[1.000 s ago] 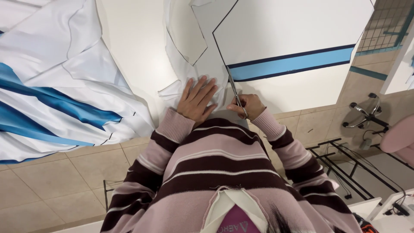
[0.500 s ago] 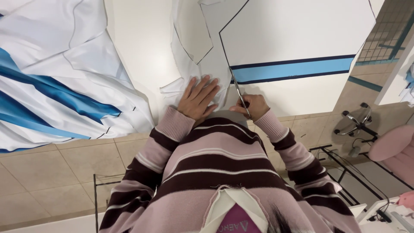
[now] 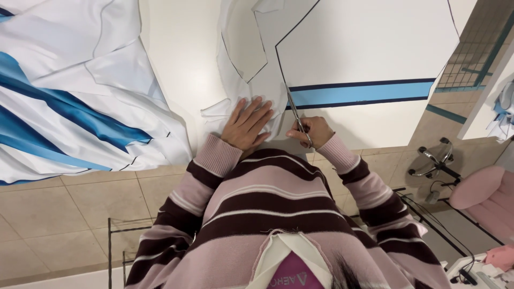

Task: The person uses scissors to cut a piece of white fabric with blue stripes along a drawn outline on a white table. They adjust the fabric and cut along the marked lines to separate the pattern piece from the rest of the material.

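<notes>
Head view, looking down over a striped pink and brown sweater (image 3: 267,214); taking the scissors (image 3: 297,116) as landmark. Right hand (image 3: 313,131) closed around the scissors' handles, wrist bent a little, forearm coming up from the lower right; blades pointing away from the body, along a dark line drawn on the white fabric (image 3: 364,48) with a blue stripe (image 3: 364,92); cannot tell how far the blades are apart. Just left of the scissors, left hand (image 3: 247,123) pressed flat, fingers spread and apart, palm down on a loose white fabric piece (image 3: 241,59); holding nothing. Far left of the scissors, heaped white and blue cloth (image 3: 69,107) hanging over the table edge; well to the right, below, a pink chair (image 3: 482,198) on the tiled floor (image 3: 64,203).
</notes>
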